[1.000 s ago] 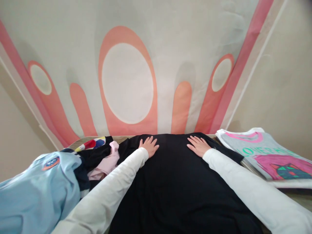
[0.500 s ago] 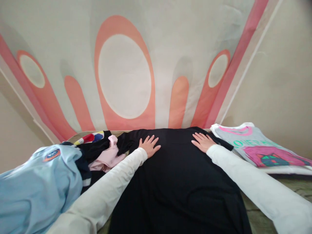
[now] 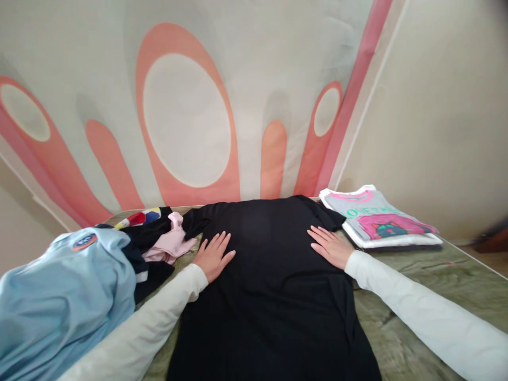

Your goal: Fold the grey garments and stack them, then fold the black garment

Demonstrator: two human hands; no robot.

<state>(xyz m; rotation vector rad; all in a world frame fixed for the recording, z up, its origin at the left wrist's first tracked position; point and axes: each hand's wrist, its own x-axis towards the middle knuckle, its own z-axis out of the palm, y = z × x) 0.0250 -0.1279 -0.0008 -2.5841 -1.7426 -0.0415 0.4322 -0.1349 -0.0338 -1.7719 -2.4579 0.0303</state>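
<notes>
A black t-shirt point(image 3: 270, 286) lies spread flat on the greenish table point(image 3: 420, 286), its collar toward the wall. My left hand point(image 3: 213, 256) rests palm down on its left edge below the sleeve, fingers stretched out. My right hand point(image 3: 330, 245) lies flat on the shirt's right side, fingers also extended. Both arms wear white long sleeves. Neither hand holds anything.
A folded grey t-shirt with a pink print point(image 3: 377, 221) tops a small stack at the right back. A heap of clothes sits at the left: a light blue garment point(image 3: 59, 296), a pink piece point(image 3: 170, 244), dark fabric. A cloth with orange and pink shapes point(image 3: 186, 116) hangs behind.
Both hands have slid down the black shirt toward me, away from the collar, and slightly outward. The view has pulled back and turned, showing more of the table at the right.
</notes>
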